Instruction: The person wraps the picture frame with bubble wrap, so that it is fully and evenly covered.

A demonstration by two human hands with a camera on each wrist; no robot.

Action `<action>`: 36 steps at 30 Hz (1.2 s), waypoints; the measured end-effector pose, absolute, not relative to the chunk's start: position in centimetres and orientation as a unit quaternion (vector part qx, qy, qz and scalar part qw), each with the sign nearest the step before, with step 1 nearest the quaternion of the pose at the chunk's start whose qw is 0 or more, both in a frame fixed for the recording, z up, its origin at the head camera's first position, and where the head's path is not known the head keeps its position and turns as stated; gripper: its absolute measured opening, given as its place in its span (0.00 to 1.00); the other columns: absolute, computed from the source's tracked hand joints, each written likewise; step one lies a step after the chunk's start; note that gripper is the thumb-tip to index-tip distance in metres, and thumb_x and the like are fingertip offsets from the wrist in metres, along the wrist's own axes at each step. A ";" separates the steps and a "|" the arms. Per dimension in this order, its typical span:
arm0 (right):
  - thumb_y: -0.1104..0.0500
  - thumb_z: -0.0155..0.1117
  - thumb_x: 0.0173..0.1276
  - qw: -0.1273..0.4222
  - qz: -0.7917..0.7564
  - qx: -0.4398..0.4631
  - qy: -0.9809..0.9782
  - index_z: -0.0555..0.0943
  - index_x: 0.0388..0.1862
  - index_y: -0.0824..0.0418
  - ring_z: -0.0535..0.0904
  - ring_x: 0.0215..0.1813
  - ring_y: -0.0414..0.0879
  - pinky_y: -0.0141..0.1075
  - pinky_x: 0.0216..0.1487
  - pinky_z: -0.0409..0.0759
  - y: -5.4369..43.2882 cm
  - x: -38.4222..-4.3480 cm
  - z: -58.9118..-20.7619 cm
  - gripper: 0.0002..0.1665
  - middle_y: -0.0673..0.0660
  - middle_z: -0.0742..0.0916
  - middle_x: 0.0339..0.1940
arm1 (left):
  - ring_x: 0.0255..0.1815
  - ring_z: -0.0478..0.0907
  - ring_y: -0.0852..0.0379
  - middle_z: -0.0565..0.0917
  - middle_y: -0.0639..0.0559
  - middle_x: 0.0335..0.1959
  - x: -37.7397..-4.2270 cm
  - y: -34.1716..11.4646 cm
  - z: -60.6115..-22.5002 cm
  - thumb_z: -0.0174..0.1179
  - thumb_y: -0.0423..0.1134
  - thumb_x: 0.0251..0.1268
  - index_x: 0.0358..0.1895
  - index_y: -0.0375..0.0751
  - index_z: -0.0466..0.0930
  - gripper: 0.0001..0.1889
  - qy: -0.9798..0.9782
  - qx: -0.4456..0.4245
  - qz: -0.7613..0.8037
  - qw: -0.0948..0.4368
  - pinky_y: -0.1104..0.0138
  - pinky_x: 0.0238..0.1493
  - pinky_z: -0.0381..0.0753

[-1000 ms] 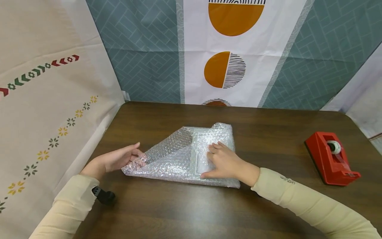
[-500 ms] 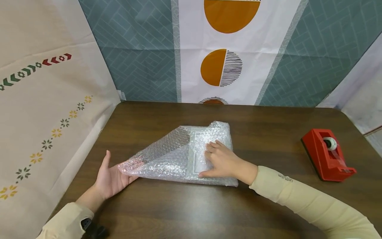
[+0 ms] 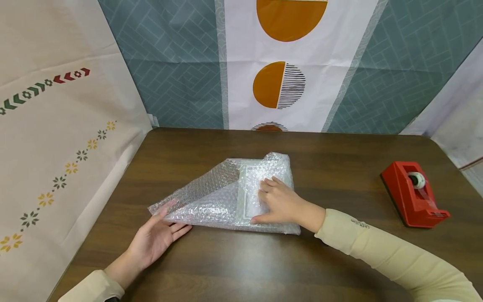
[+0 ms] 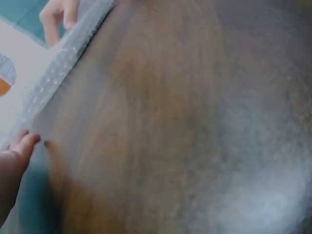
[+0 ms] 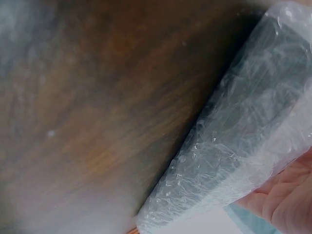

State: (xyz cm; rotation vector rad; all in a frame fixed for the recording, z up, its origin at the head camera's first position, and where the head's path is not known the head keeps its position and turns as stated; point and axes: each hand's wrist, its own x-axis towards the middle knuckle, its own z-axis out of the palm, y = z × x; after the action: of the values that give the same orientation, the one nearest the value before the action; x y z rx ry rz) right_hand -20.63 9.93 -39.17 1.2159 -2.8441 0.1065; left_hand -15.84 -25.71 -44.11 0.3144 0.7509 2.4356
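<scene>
A flat rectangular item with a pale green border (image 3: 242,197), like a picture frame, lies partly wrapped in bubble wrap (image 3: 205,205) mid-table. The wrap tapers to a loose folded end on the left. My right hand (image 3: 281,203) rests on the wrapped item with its fingers spread; in the right wrist view that hand (image 5: 287,197) lies at the wrap's edge. My left hand (image 3: 154,239) is palm up at the loose end, one digit seen against the film and the other fingers extended below its edge. In the left wrist view my left hand (image 4: 17,158) touches or nears the wrap (image 4: 63,63).
A red tape dispenser (image 3: 415,195) with a roll of clear tape (image 3: 416,180) stands at the right of the brown wooden table (image 3: 339,167). A patterned cloth backdrop (image 3: 185,63) rises behind the table, and a cream cloth (image 3: 71,138) hangs along the left side.
My left hand first drew back left from the wrap's end with the thumb spread, then moved back right and lower, beneath its edge. The right hand stays on the wrapped item.
</scene>
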 end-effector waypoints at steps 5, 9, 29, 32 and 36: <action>0.28 0.60 0.56 0.025 0.033 0.393 -0.919 0.83 0.41 0.68 0.75 0.61 0.64 0.58 0.64 0.69 9.9 -20.6 -39.3 0.43 0.70 0.81 0.55 | 0.61 0.75 0.53 0.74 0.52 0.60 -15.3 -24.5 -44.2 0.36 0.20 0.71 0.66 0.47 0.59 0.25 0.374 0.103 0.895 0.222 0.59 0.64 0.72; 0.28 0.61 0.55 0.027 0.034 0.393 -0.919 0.83 0.40 0.68 0.75 0.61 0.65 0.58 0.64 0.69 9.9 -20.6 -39.3 0.42 0.70 0.82 0.55 | 0.53 0.78 0.63 0.79 0.57 0.50 -14.9 -23.5 -44.3 0.44 0.21 0.68 0.56 0.44 0.67 0.19 0.458 0.045 0.866 0.195 0.68 0.60 0.74; 0.28 0.60 0.56 0.029 0.040 0.394 -0.918 0.83 0.40 0.68 0.75 0.61 0.64 0.59 0.63 0.69 10.0 -20.7 -39.6 0.42 0.70 0.82 0.55 | 0.45 0.79 0.67 0.78 0.58 0.41 -14.8 -19.4 -42.8 0.50 0.28 0.69 0.57 0.36 0.59 0.17 0.517 -0.132 0.828 0.173 0.69 0.58 0.76; 0.28 0.60 0.55 0.030 0.041 0.395 -0.917 0.83 0.40 0.68 0.75 0.60 0.65 0.59 0.63 0.69 9.9 -20.7 -39.6 0.43 0.70 0.82 0.54 | 0.42 0.79 0.67 0.79 0.58 0.38 -14.9 -19.1 -42.6 0.51 0.27 0.68 0.51 0.35 0.65 0.11 0.522 -0.141 0.825 0.164 0.70 0.56 0.77; 0.28 0.60 0.55 0.032 0.043 0.395 -0.917 0.83 0.40 0.69 0.75 0.60 0.65 0.59 0.63 0.69 9.9 -20.7 -39.5 0.43 0.70 0.82 0.54 | 0.39 0.80 0.67 0.81 0.57 0.35 -15.0 -18.7 -42.2 0.52 0.25 0.66 0.45 0.37 0.69 0.08 0.530 -0.149 0.823 0.142 0.70 0.53 0.79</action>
State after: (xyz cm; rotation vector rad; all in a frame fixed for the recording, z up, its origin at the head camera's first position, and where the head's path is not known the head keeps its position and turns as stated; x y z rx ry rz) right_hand -20.67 9.90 -39.53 1.2167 -2.8228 0.1320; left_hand -14.97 -18.74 -42.20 -0.4293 1.5285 2.3744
